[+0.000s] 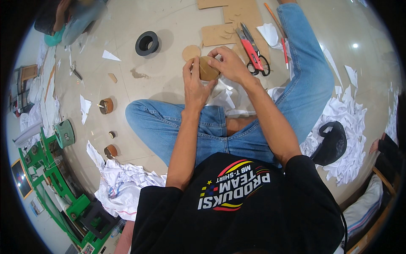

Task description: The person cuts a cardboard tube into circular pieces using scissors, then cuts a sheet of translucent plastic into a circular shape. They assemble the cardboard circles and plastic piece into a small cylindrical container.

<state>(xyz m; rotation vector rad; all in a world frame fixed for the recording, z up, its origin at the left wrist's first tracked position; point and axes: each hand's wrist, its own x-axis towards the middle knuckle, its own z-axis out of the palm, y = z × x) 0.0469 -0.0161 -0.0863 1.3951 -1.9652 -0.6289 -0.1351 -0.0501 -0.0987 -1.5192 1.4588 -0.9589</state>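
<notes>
Above the lap, cardboard cylinder (pixel 208 68) upright, both hands' fingers (pixel 191 67) gripping

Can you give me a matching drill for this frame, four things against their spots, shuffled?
Things:
1. scissors
2. black ring
3. brown roll
4. black cap

Places:
A. on white paper scraps by the right knee
B. held between the left hand and the right hand
C. on cardboard sheets past the hands
D. alone on the bare floor, ahead and left of the hands

Pairs: 1-C, 2-D, 3-B, 4-A
</notes>
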